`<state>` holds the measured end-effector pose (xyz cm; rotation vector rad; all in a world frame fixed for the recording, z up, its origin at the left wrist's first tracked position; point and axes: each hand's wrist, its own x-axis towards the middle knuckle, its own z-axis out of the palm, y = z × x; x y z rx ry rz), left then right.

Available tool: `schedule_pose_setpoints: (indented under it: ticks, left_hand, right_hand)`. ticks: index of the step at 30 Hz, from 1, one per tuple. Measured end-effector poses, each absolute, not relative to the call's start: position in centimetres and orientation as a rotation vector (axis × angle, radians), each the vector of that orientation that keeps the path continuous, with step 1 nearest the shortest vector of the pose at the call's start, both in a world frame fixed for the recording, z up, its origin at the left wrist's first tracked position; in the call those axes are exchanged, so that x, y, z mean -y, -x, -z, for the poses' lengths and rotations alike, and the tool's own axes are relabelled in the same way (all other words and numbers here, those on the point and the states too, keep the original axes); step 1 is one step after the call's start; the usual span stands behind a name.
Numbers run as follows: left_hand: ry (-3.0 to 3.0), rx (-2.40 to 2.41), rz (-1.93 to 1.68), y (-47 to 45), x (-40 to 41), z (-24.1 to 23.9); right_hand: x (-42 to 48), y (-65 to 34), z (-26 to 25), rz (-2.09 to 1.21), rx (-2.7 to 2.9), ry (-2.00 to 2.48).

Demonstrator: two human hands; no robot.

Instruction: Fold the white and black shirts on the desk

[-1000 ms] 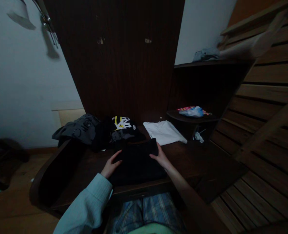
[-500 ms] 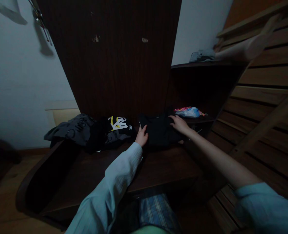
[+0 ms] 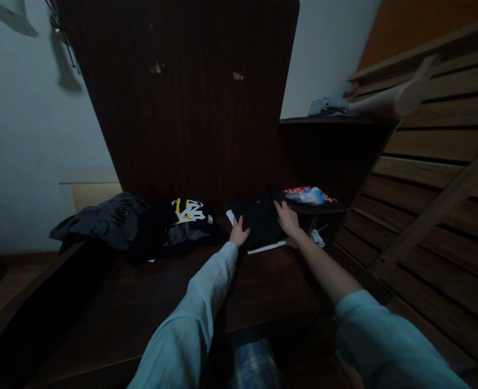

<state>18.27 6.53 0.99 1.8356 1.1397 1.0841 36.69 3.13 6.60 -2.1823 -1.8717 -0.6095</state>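
Note:
A folded black garment (image 3: 261, 221) lies on the dark wooden surface in front of me, with white edges showing at its left and front. My left hand (image 3: 239, 232) grips its left edge, thumb and fingers around the cloth. At the right edge, my right hand (image 3: 288, 218) holds the garment with bent fingers, partly hidden by the cloth. To the left is a pile of dark clothes, among them a black garment with a white and yellow print (image 3: 189, 210) and a dark grey one with black lettering (image 3: 113, 216).
The dark wooden bench (image 3: 141, 308) has a tall back panel (image 3: 190, 119). On the right, a shelf holds a colourful item in clear plastic (image 3: 307, 195). Grey folded cloth (image 3: 328, 106) and a pale roll (image 3: 388, 101) lie above it. A wooden slatted frame (image 3: 437, 167) stands far right.
The white edges at the left and front of the black garment have come into sight. My right hand has shifted slightly left and down; the whole view has moved a little.

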Motion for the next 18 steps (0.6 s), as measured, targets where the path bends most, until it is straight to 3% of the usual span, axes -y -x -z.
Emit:
schedule_pose_setpoints:
  ticks: [8, 18]
  left_hand:
    - [-1.880, -1.138, -1.080, -17.2, -5.8, 3.1]
    - [-1.915, -1.166, -1.202, -13.6, -5.2, 3.1]
  right_hand:
    - [-4.3, -34.5, -3.5, 0.682, 1.606, 2.241]
    - [-2.4, -25.3, 0.5, 0.200, 1.941, 1.955]
